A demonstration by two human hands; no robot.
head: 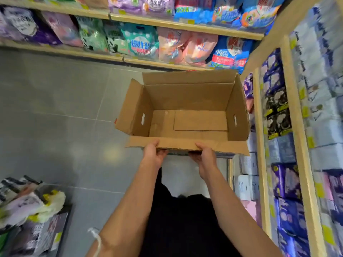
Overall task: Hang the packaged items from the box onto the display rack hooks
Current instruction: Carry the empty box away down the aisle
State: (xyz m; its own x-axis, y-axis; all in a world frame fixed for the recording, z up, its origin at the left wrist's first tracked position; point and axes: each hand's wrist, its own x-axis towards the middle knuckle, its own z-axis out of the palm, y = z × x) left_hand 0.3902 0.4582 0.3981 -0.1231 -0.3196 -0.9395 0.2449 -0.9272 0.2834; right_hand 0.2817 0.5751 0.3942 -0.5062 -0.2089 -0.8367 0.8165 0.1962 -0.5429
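Gripping the near flap of the open cardboard box [185,112], the left hand [153,154] and right hand [205,157] each curl fingers under its edge and hold it above the grey tiled floor [55,108]. The box interior shows only bare cardboard, with stocked shelves [141,43] behind and to the right.

Two bare forearms, no sleeves visible. Left hand [153,154] and right hand [205,157] bare, no gloves, no rings visible. Thin white cord [97,240] looped at left wrist, loose end trailing. Dark black garment [181,225] covers lower body.
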